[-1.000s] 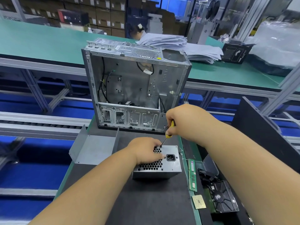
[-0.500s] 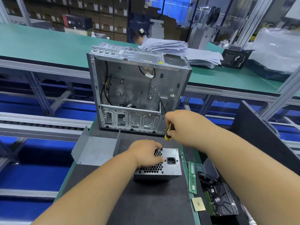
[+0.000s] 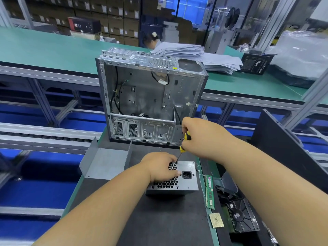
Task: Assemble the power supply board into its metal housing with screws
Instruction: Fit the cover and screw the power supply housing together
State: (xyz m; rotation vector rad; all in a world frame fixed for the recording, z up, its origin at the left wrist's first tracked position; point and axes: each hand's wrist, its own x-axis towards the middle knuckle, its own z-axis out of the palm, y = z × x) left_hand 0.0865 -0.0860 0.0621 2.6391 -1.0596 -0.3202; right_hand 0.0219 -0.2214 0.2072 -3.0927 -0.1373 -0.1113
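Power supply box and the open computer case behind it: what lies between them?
Head view: only bare black mat between power supply box and computer case; the screwdriver crosses above.

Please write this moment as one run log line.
left hand steadies PSU | right hand holds screwdriver | tip on top face

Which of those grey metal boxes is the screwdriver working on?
The small power supply under the left hand, not the tall open case behind. It lies flat, and the screwdriver tip touches its top.

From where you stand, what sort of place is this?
Probably a computer assembly line: an open computer case on the bench, a power supply getting a screw, and stacked cartons behind.
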